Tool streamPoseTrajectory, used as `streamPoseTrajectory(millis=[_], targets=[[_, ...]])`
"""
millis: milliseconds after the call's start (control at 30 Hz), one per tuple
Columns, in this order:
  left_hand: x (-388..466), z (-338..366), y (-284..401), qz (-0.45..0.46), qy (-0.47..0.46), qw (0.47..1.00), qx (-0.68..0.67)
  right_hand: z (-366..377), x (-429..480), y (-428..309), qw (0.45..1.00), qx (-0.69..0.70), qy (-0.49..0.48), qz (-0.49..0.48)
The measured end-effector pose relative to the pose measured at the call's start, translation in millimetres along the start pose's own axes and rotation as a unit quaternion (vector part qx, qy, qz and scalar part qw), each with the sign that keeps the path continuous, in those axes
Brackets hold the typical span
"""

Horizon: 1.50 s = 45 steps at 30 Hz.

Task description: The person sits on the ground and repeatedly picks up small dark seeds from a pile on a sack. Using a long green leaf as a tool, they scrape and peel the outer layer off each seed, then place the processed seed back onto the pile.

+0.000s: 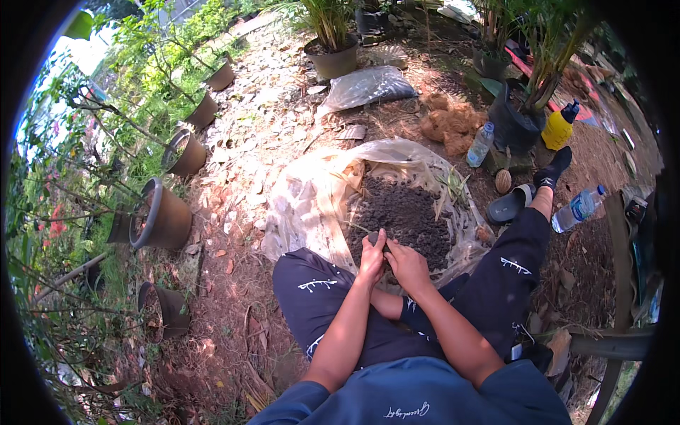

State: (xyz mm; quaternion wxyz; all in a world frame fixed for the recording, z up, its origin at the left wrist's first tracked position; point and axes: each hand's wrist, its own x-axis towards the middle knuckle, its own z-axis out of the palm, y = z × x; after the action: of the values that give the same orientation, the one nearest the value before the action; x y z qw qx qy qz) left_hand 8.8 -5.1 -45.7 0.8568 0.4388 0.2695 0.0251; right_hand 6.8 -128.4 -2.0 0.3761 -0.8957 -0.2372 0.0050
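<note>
My left hand (372, 259) and my right hand (408, 264) meet in front of me at the near edge of a heap of dark, crumbly soil (406, 212). Between their fingertips is a small dark lump (374, 238). A thin pale-green stem (357, 226) sticks out from it towards the left. Fingers hide part of the lump, so what it is made of is unclear. The soil lies on a spread, crumpled clear plastic sheet (303, 199). Some cut green leaves (453, 186) rest on the sheet's right side.
Potted plants line the left, including a large brown pot (169, 218). Ahead are a filled plastic bag (369, 87) and coconut fibre (451, 122). To the right are a water bottle (576, 210), another bottle (480, 145), a yellow spray bottle (558, 130) and a grey slipper (509, 206).
</note>
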Motion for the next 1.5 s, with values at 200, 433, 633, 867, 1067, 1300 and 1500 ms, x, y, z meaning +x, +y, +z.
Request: streamPoseTrajectory(millis=[200,433,633,867,1067,1300,1500], targets=[[9,-10,-6,-0.116,-0.057,0.976,-0.175,8,-1,-1,0.986,-0.065,0.103,-0.116],[13,-27,-9,-0.106,-0.062,0.973,-0.197,32,-12,-3,0.986,-0.097,0.061,-0.124],[6,-17,6,-0.066,-0.083,0.972,-0.211,16,-3,-1,0.988,0.013,0.065,-0.14],[7,-17,3,-0.127,-0.054,0.969,-0.203,8,3,5,0.982,0.073,0.039,-0.169],[20,-34,-6,-0.104,-0.036,0.966,-0.236,27,-7,-3,0.982,0.068,0.036,-0.171],[21,-33,-2,-0.058,-0.003,0.978,-0.198,21,-10,-5,0.99,0.078,0.022,-0.119],[24,-32,-4,-0.074,-0.016,0.978,-0.193,11,-8,0,0.99,0.028,-0.004,-0.138]])
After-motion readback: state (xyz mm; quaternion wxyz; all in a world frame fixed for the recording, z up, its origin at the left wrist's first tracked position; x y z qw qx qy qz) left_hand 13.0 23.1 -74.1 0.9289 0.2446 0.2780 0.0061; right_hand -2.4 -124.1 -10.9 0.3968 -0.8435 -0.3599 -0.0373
